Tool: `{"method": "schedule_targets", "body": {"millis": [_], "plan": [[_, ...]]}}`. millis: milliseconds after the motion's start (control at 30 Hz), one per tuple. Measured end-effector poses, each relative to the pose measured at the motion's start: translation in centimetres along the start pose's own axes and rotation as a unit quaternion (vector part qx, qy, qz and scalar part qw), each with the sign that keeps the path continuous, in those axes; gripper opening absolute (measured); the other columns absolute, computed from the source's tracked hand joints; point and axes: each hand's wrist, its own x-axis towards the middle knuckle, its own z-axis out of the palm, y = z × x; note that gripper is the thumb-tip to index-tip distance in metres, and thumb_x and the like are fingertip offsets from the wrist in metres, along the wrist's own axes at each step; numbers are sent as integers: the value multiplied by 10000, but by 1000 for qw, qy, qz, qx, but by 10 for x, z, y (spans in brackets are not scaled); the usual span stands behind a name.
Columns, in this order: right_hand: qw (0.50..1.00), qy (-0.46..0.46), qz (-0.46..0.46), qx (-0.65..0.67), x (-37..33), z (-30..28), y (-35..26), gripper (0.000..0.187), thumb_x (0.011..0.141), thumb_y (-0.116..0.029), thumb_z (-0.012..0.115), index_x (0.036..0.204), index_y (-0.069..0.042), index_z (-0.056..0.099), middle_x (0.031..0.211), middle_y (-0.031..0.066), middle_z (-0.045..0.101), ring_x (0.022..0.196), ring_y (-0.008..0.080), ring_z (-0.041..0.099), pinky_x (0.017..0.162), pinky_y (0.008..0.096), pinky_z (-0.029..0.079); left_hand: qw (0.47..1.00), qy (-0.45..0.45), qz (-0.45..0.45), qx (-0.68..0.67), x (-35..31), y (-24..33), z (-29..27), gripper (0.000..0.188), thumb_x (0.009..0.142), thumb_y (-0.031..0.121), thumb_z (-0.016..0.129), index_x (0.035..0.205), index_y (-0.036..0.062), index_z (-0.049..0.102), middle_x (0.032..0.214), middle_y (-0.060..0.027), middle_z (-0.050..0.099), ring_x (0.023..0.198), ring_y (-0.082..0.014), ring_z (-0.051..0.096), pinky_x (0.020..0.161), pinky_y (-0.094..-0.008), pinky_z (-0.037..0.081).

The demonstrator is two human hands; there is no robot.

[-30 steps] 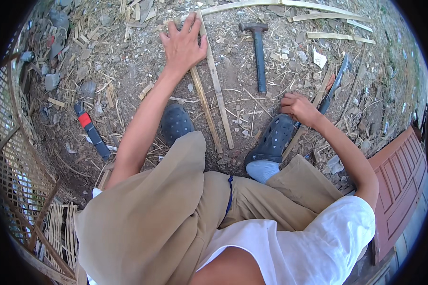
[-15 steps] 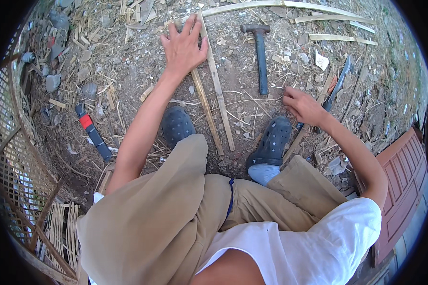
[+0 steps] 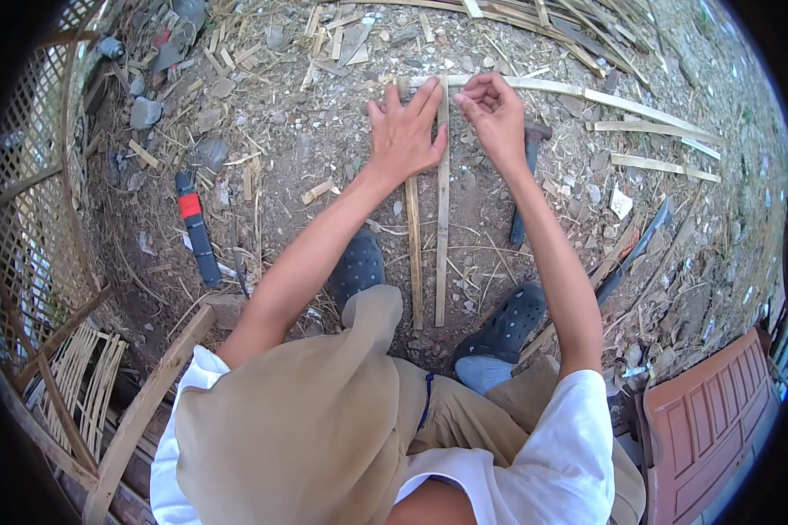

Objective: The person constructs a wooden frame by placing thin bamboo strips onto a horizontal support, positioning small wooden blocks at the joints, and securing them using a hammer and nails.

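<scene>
My left hand point(image 3: 407, 133) lies palm down with fingers spread, its fingertips on the joint end of a long pale crosswise wooden strip point(image 3: 543, 85). Under and beside it, two narrow strips, a left one point(image 3: 414, 254) and a right one point(image 3: 442, 236), run toward my feet. The right strip's far end overlaps the crosswise one. Just right of that crossing, my right hand point(image 3: 496, 118) is raised with thumb and forefinger pinched; anything between them is too small to make out. A hammer point(image 3: 538, 131) lies on the ground, partly behind my right forearm.
A long-bladed knife point(image 3: 636, 252) lies at right, and a dark sheath with a red band point(image 3: 198, 229) at left. More strips point(image 3: 665, 166) lie far right. My clogs point(image 3: 357, 265) flank the two strips. A lattice panel point(image 3: 39, 166) stands left, a reddish-brown panel point(image 3: 709, 411) lower right.
My right hand has moved from near the right clog up to the strips' crossing, passing over the hammer. My left hand stays on the strips. The whole view has shifted.
</scene>
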Motion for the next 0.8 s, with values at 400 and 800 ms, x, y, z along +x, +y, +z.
{"method": "schedule_targets", "body": {"millis": [400, 800], "plan": [[983, 154, -63, -71, 26, 54, 39, 114, 940, 46, 797, 1046, 15, 826, 1053, 67, 746, 678, 110, 654, 646, 288, 532, 1000, 19, -10, -19, -3, -4, -4, 768, 877, 377, 730, 1580, 134, 541, 1615, -6, 545, 1224, -367, 513, 960, -536, 396], [984, 149, -51, -85, 22, 49, 40, 171, 932, 36, 818, 1099, 0, 804, 922, 63, 779, 692, 97, 647, 632, 278, 524, 999, 19, -17, -44, -3, -2, -6, 773, 863, 355, 752, 1574, 134, 542, 1609, -4, 555, 1238, -356, 511, 991, -529, 385]]}}
